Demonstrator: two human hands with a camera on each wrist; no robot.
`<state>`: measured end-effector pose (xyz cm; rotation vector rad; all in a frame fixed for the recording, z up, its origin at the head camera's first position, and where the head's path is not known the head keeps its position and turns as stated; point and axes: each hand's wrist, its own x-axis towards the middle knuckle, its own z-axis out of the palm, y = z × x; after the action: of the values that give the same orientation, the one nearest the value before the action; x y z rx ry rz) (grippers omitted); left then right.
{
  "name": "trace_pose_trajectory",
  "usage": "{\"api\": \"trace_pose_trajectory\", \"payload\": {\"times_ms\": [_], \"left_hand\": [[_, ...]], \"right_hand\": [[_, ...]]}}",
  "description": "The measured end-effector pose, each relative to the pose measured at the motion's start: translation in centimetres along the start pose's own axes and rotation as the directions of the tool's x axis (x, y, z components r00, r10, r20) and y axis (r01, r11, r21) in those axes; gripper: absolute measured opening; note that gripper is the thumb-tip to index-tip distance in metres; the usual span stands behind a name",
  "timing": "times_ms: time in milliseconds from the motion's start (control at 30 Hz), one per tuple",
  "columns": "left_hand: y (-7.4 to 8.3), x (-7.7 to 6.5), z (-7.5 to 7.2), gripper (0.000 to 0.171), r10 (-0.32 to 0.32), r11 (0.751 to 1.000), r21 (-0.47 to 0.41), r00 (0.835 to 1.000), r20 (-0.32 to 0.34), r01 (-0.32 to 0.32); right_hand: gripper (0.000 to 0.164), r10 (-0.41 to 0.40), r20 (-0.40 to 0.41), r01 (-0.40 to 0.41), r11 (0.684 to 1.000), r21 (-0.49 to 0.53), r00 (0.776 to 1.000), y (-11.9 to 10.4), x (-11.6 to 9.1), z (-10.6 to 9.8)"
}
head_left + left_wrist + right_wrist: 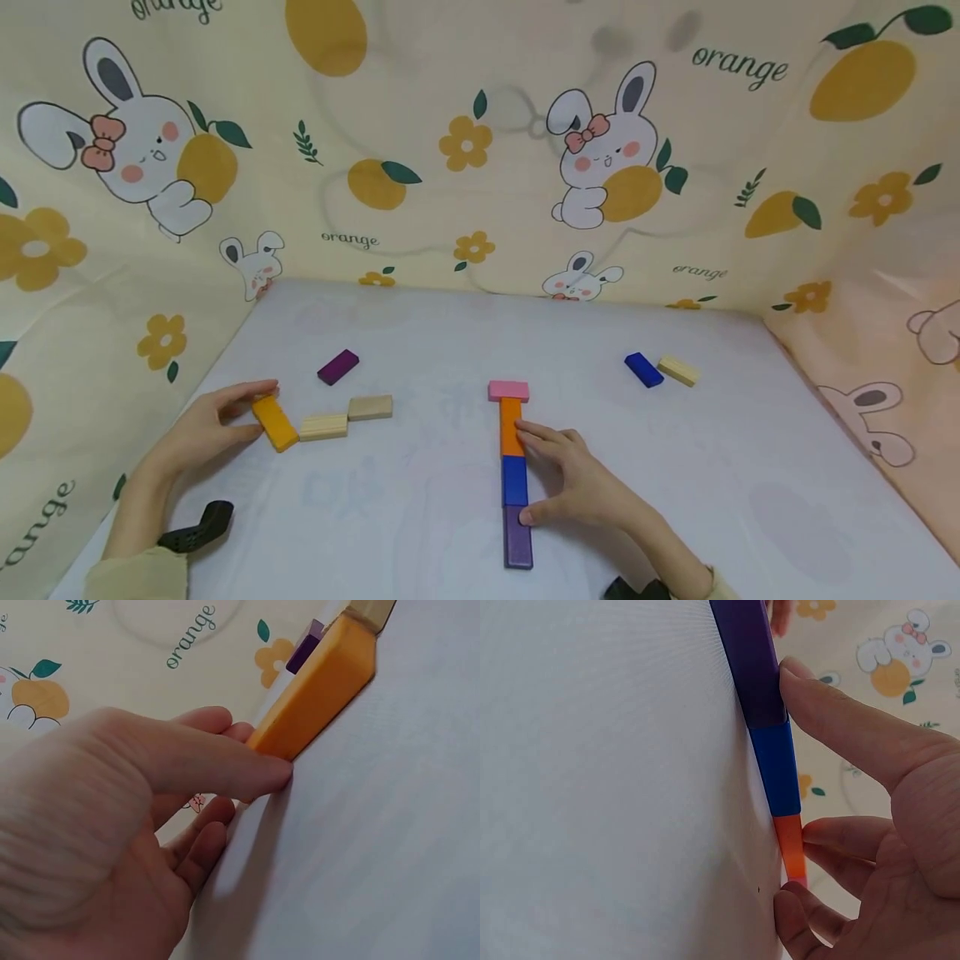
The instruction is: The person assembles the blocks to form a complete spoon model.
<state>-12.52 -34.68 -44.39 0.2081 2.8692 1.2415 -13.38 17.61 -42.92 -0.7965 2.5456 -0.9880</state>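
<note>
Yellow block [319,688], end partly hidden by pinching left hand [139,799], right hand [581,483] spread against orange block [511,427]

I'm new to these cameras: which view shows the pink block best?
The head view shows the pink block uncovered, lying crosswise at the end of the orange block. The right wrist view catches only a sliver past the orange block; the left wrist view doesn't show it.

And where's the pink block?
In the head view, the pink block is just right of the middle, lying crosswise at the far end of the row, against the orange block that the right hand touches.
</note>
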Motion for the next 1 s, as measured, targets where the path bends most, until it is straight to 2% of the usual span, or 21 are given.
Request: {"api": "trace_pose_trajectory", "payload": {"times_ms": [133,300,500,667,1000], "left_hand": [[-0.13,-0.19,0.05,0.054,-0.026,1.0,-0.005,1.0,-0.002,0.026],[-0.08,-0.51,-0.18,0.055,-0.012,1.0,-0.021,1.0,-0.001,0.012],[-0.02,-0.82,-0.61,0.056,-0.038,0.999,0.023,0.999,-0.023,0.039],[-0.09,-0.69,-0.67,0.056,-0.07,0.996,0.054,0.997,-0.013,0.071],[0.0,-0.77,-0.68,0.057,-0.082,0.993,0.085,0.996,-0.028,0.084]], "right_hand": [[0.097,0.003,0.003,-0.003,1.0,0.003,1.0,0.05,-0.08,0.14],[0.096,0.007,0.006,-0.007,1.0,0.001,1.0,0.05,-0.12,0.24],[0.097,0.002,0.0,-0.002,1.0,-0.009,1.0,0.01,0.03,0.27],[0.097,0.01,0.0,-0.01,1.0,-0.001,1.0,-0.04,-0.02,0.24],[0.096,0.005,-0.004,-0.005,1.0,0.009,1.0,-0.09,-0.14,0.1]]}}
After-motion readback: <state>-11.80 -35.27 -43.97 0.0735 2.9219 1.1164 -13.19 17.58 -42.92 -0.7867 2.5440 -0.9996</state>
